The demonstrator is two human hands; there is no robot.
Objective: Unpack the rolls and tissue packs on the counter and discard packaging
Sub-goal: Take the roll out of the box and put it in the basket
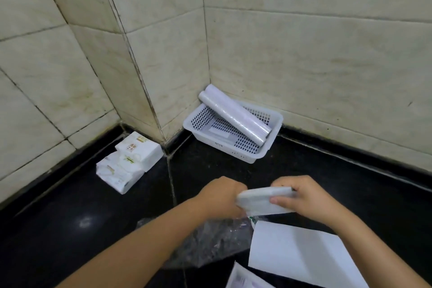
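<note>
Both bare forearms reach in from the bottom edge of the view, over the dark counter, and converge toward its middle. The left forearm runs long and diagonal from the lower left, wrist straight. The left hand is knuckles-up, its fingers curled under and closed in a pinch on the near end of a flat white pack. The right forearm comes in shorter from the lower right corner. The right hand clasps the other end of the pack, thumb pressed on its near face and fingers wrapped over its top edge
</note>
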